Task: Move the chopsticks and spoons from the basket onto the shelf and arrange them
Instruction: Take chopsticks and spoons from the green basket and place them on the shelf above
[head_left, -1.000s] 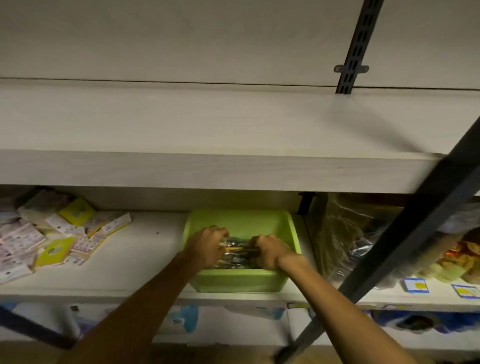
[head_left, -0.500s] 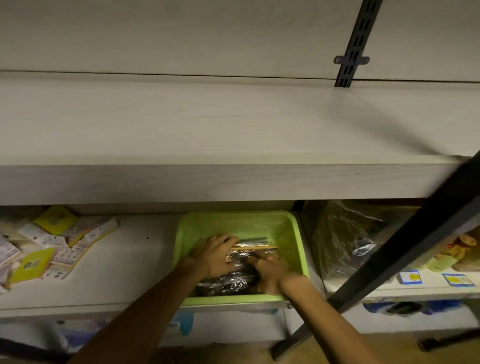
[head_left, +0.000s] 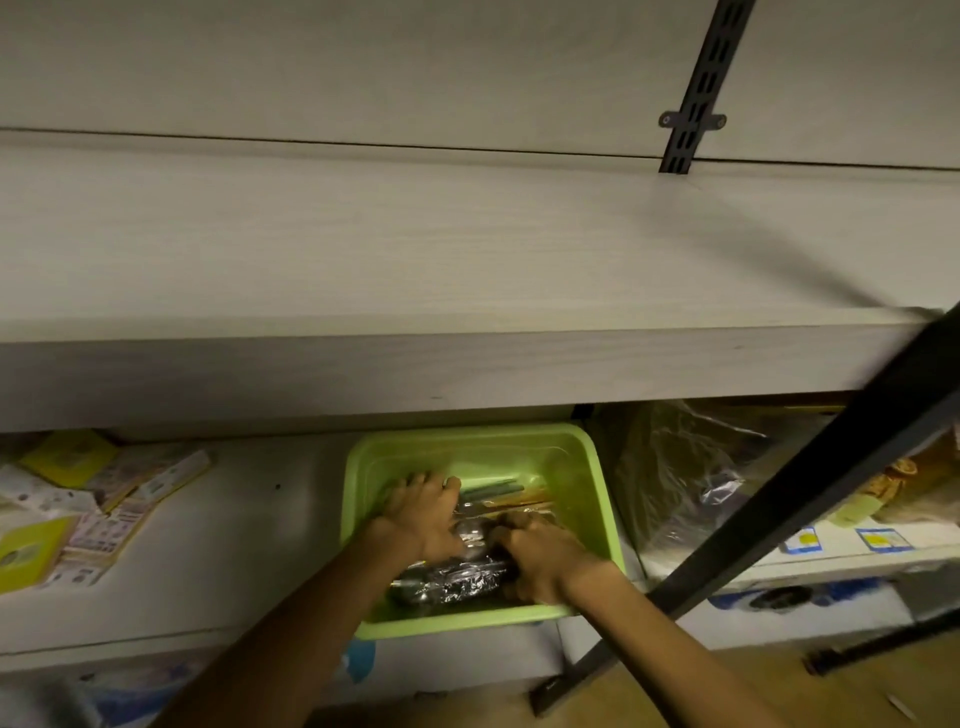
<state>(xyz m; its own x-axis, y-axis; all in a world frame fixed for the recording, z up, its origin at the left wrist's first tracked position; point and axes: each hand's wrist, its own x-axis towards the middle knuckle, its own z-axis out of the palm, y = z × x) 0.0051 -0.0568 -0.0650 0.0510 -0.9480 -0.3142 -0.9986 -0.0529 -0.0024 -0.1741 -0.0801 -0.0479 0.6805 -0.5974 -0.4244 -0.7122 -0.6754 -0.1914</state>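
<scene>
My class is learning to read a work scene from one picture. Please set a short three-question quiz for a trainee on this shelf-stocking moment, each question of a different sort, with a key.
1. True or false: both hands are inside the green basket.
2. Which shelf does the basket sit on? A) the wide upper shelf B) the lower shelf C) the floor
3. Fill in: the packs under the hands are wrapped in shiny clear ____.

Key
1. True: the left hand and right hand both reach into it.
2. B
3. plastic
</scene>
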